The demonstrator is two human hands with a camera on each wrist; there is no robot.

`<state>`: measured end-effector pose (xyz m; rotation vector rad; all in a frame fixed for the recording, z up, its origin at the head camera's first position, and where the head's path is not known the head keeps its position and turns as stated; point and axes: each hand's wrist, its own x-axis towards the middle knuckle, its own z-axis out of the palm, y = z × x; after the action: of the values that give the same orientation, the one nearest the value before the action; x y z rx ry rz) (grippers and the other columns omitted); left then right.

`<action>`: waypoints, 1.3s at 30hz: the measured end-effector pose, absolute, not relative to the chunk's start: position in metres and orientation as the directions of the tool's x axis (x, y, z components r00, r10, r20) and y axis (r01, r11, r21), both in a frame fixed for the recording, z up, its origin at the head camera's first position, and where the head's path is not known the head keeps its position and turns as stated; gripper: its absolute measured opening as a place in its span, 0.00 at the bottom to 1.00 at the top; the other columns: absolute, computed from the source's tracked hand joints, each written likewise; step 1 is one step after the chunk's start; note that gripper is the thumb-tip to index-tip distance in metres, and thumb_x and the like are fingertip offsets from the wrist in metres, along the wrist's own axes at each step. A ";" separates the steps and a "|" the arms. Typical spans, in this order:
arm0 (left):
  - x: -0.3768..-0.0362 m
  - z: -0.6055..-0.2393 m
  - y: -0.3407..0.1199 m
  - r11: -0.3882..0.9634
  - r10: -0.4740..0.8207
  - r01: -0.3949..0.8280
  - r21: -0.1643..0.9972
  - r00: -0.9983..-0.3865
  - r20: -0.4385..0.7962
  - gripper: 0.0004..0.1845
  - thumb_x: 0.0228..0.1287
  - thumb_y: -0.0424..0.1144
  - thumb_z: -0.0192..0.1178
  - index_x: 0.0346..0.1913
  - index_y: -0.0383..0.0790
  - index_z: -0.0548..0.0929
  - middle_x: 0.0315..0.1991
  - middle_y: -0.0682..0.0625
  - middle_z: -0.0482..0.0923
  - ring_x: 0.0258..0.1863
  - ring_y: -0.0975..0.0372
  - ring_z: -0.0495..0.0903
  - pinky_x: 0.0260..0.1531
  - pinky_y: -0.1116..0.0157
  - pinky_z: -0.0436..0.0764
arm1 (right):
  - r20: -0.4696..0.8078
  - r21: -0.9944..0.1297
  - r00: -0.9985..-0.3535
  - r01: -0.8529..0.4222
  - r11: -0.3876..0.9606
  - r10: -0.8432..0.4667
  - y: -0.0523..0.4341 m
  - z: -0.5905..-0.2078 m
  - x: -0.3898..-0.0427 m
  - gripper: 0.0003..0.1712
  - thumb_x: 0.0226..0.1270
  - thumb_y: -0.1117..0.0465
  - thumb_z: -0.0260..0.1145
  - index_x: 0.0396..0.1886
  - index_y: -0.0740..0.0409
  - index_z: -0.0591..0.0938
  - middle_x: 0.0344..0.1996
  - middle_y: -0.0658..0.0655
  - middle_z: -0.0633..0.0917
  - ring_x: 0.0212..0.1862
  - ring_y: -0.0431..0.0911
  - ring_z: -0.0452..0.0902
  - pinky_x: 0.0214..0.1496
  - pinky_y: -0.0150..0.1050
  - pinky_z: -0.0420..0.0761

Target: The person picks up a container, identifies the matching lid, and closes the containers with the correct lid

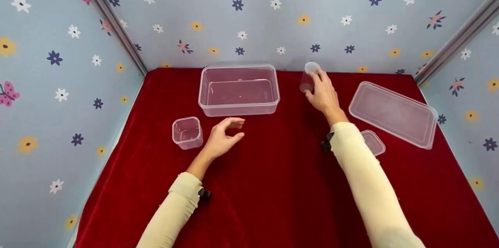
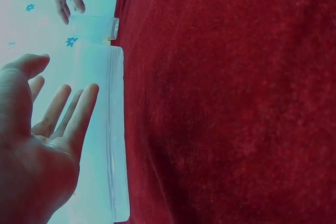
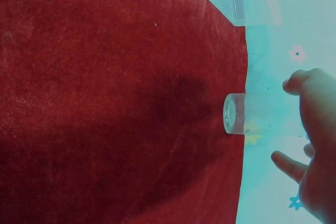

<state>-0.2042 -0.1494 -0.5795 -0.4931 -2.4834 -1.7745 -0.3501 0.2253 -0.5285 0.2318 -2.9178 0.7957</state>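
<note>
A clear plastic cup [image 1: 307, 81], tall and round, stands upright near the back wall. My right hand [image 1: 324, 94] is at its right side with fingers and thumb spread around it. In the right wrist view, gaps show between those fingers and the cup [image 3: 234, 114]. My left hand [image 1: 221, 139] hovers over the cloth, fingers loosely bent and thumb apart, holding nothing. Just beyond it sits a large clear rectangular container [image 1: 239, 110], without a lid. To its left is a small square clear container [image 1: 190, 143], also uncovered.
On the right lies a large clear rectangular lid [image 1: 393, 114], set at a slant. A small square lid [image 1: 375, 143] is partly hidden by my right sleeve. Red cloth [image 1: 269, 185] covers the table, and patterned walls [image 1: 257, 14] stand behind and at both sides.
</note>
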 end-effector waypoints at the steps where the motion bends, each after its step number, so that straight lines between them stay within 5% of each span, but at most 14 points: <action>1: -0.204 -0.579 -0.149 0.290 0.227 0.285 0.914 -0.948 0.223 0.23 0.71 0.27 0.74 0.66 0.27 0.85 0.62 0.26 0.86 0.64 0.38 0.89 0.52 0.40 0.94 | 0.148 -0.498 -0.982 -0.176 0.849 -0.117 0.225 -0.529 -0.350 0.41 0.78 0.61 0.71 0.87 0.54 0.70 0.93 0.63 0.58 0.91 0.65 0.57 0.80 0.73 0.76; 15: -0.206 -0.561 -0.146 0.316 0.254 0.343 0.885 -0.929 0.270 0.21 0.71 0.26 0.74 0.65 0.33 0.87 0.61 0.31 0.88 0.63 0.40 0.89 0.50 0.47 0.96 | 0.184 -0.518 -0.976 -0.198 0.832 -0.118 0.226 -0.521 -0.351 0.39 0.79 0.60 0.71 0.85 0.57 0.72 0.91 0.68 0.60 0.91 0.68 0.57 0.90 0.68 0.65; 29: -0.211 -0.546 -0.158 0.334 0.191 0.366 0.868 -0.929 0.318 0.22 0.70 0.27 0.75 0.65 0.32 0.88 0.60 0.32 0.89 0.63 0.42 0.90 0.48 0.60 0.96 | 0.210 -0.554 -0.975 -0.182 0.813 -0.074 0.231 -0.520 -0.343 0.38 0.84 0.48 0.70 0.86 0.55 0.72 0.91 0.67 0.60 0.90 0.67 0.59 0.86 0.71 0.70; 39: -0.209 -0.533 -0.180 0.346 0.167 0.367 0.864 -0.930 0.329 0.23 0.69 0.26 0.75 0.66 0.30 0.87 0.63 0.31 0.88 0.66 0.36 0.87 0.53 0.57 0.95 | 0.265 -0.545 -0.960 -0.230 0.806 -0.094 0.236 -0.517 -0.333 0.38 0.83 0.48 0.72 0.85 0.55 0.73 0.90 0.68 0.62 0.88 0.68 0.64 0.85 0.71 0.72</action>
<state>-0.2086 -0.1801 -0.5331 -0.4865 -2.4215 -1.6283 -0.3326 0.2362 -0.5175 0.2522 -2.7676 0.8778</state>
